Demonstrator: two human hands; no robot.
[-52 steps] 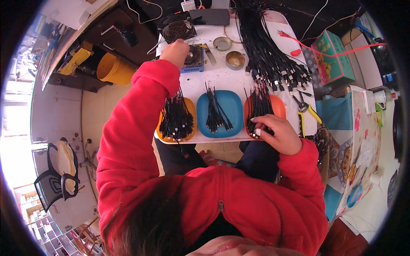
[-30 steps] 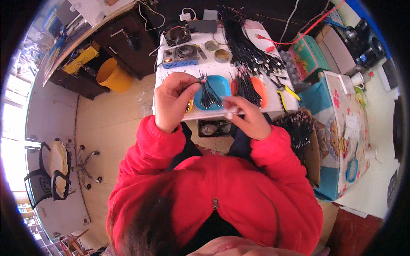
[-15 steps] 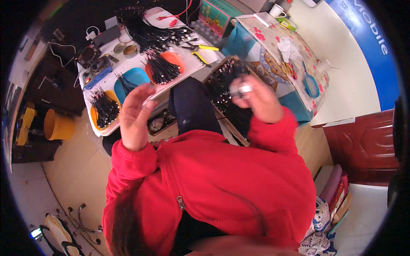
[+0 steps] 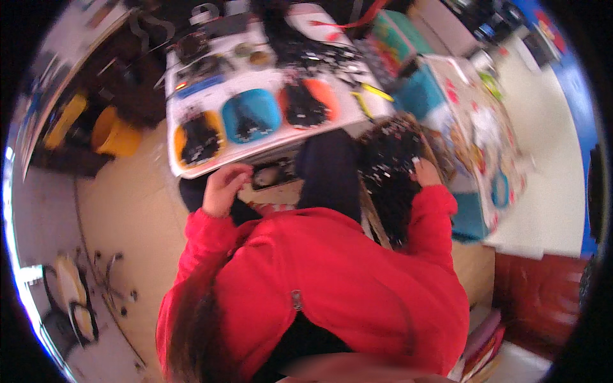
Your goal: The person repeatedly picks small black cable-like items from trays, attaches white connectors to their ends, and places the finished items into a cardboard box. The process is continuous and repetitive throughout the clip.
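Note:
My left hand point(image 4: 225, 188) hovers just before the near edge of the white table point(image 4: 246, 148), fingers loosely bent, thumb apart, nothing visible in it. On the right, my right hand point(image 4: 425, 173) is at the side of a box full of black cables point(image 4: 389, 150) with small white ends. Its fingers look closed and a whitish bit shows at the tips, but blur hides what it is. Three trays stand along the table front: yellow point(image 4: 221, 131), blue point(image 4: 271, 105) and orange point(image 4: 329, 96), each with black cables in it.
More black cables point(image 4: 313, 54) lie at the table's back, with yellow-handled pliers point(image 4: 373, 94) at its right. A flowered cloth point(image 4: 469, 105) covers a stand beyond the box. A yellow bucket point(image 4: 115, 134) stands far left. Motion blurs the view.
The view has shifted, so the table appears farther right. My right hand has lowered from mid-air to the box of cables. My left hand has moved down from the trays to before the table edge.

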